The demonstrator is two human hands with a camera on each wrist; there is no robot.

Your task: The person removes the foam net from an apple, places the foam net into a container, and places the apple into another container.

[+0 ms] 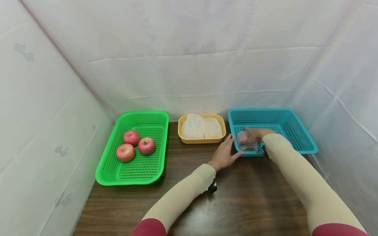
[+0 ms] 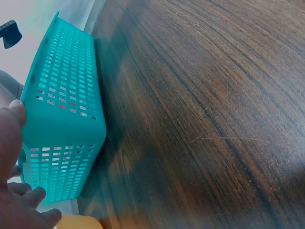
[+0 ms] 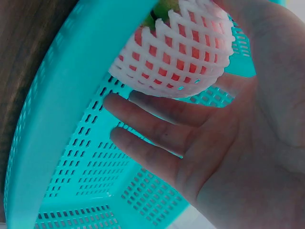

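In the head view, an apple in a white foam net (image 1: 243,137) sits in the near left corner of the blue basket (image 1: 298,121). My right hand (image 1: 253,135) reaches into that basket and lies against the netted apple. The right wrist view shows three fingers (image 3: 152,124) extended below the foam net (image 3: 176,57), the thumb side near its top; the apple's green stem end faces the basket wall. My left hand (image 1: 222,155) rests at the basket's left corner, fingers spread along the outside, thumb (image 2: 18,112) at the rim.
A green basket (image 1: 160,157) at left holds three bare red apples (image 1: 125,152). Between the baskets, a yellow tray (image 1: 200,141) contains white foam nets (image 1: 195,126). All stand on a dark wooden table (image 1: 236,203) before white sheeting. Something pale pink shows beside my right forearm.
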